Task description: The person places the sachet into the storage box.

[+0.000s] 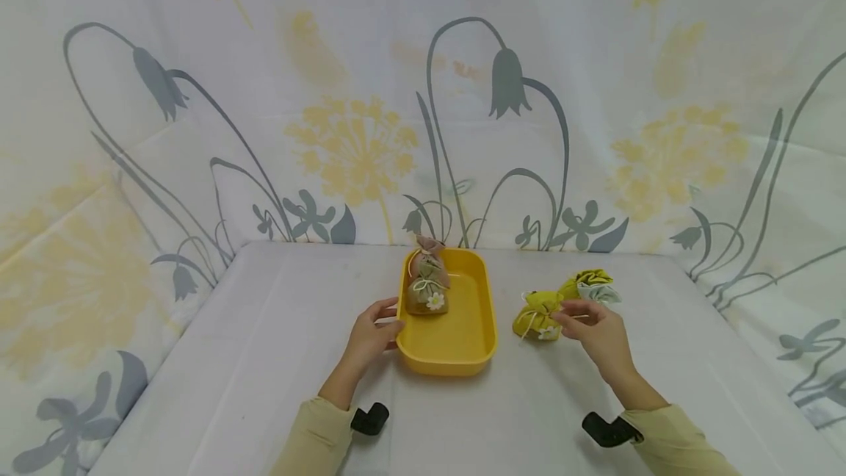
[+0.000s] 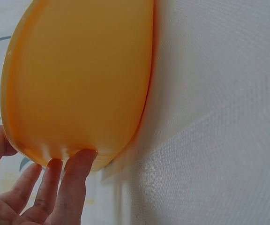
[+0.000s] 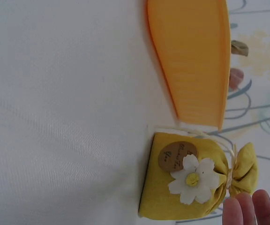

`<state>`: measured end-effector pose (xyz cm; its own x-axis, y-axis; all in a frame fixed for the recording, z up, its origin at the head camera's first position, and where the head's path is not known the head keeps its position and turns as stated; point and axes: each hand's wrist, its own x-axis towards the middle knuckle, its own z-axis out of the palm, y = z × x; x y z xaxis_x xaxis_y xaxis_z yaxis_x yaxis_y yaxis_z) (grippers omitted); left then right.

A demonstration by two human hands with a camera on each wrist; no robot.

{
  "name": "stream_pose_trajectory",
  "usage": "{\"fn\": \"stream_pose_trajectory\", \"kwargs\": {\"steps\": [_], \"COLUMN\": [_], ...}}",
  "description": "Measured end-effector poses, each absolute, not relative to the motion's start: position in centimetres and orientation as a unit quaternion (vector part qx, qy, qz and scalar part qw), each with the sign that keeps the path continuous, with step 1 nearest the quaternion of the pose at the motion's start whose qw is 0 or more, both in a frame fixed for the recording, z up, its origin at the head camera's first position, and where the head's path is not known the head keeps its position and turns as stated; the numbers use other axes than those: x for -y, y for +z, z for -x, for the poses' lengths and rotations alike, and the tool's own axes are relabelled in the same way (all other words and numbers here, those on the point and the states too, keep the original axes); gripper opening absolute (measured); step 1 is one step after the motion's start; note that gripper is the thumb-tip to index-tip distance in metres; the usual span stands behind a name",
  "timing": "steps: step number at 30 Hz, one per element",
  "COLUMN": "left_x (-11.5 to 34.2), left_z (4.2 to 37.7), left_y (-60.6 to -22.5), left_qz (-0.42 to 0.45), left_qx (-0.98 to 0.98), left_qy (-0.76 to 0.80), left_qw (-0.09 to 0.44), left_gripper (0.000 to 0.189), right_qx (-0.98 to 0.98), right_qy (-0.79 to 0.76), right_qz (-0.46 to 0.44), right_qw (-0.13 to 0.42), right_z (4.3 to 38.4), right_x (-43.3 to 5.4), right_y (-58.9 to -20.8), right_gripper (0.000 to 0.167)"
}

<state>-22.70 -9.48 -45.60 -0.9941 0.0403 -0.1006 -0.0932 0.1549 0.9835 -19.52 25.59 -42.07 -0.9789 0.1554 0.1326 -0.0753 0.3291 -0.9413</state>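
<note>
On the white table a yellow tray (image 1: 456, 347) holds an olive-green drawstring pouch (image 1: 423, 303) with a white flower, and a pinkish-brown pouch (image 1: 418, 264) behind it. My left hand (image 1: 371, 329) grips the tray's left side, thumb near the rim and fingers against the outer wall (image 2: 78, 93). Right of the tray stands a yellow drawstring pouch (image 1: 537, 311), tied at the neck, with a white flower and a round brown tag (image 3: 177, 156). My right hand (image 1: 598, 329) is beside its gathered top, fingers extended; whether they touch it, I cannot tell.
Behind the yellow pouch lie another yellow-green pouch (image 1: 584, 281) and a pale green pouch (image 1: 600, 294), partly hidden by my right hand. A white cloth (image 1: 370, 131) printed with flowers hangs past the table's back edge.
</note>
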Motion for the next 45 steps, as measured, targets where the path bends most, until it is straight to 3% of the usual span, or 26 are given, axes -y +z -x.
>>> {"fn": "stream_pose_trajectory", "kwargs": {"steps": [16,31,45], "left_x": [9.6,9.6,9.7], "left_z": [22.7,22.8,22.8], "left_y": [-45.4,-45.5,-45.5], "left_qz": [0.015,0.018,0.014], "left_qx": [-0.758,-0.758,-0.755], "left_qy": [0.65,0.65,0.654], "left_qw": [0.052,0.051,0.05], "left_gripper": [0.048,0.047,0.048], "right_qx": [0.828,0.874,0.865], "right_qy": [0.552,0.486,0.496], "right_qz": [0.034,-0.017,-0.019], "right_qw": [0.095,-0.004,0.069], "right_z": [22.1,23.7,23.0], "right_x": [-26.7,-26.8,-26.1], "right_y": [-42.7,-42.7,-42.5], "right_gripper": [0.051,0.066,0.042]}}
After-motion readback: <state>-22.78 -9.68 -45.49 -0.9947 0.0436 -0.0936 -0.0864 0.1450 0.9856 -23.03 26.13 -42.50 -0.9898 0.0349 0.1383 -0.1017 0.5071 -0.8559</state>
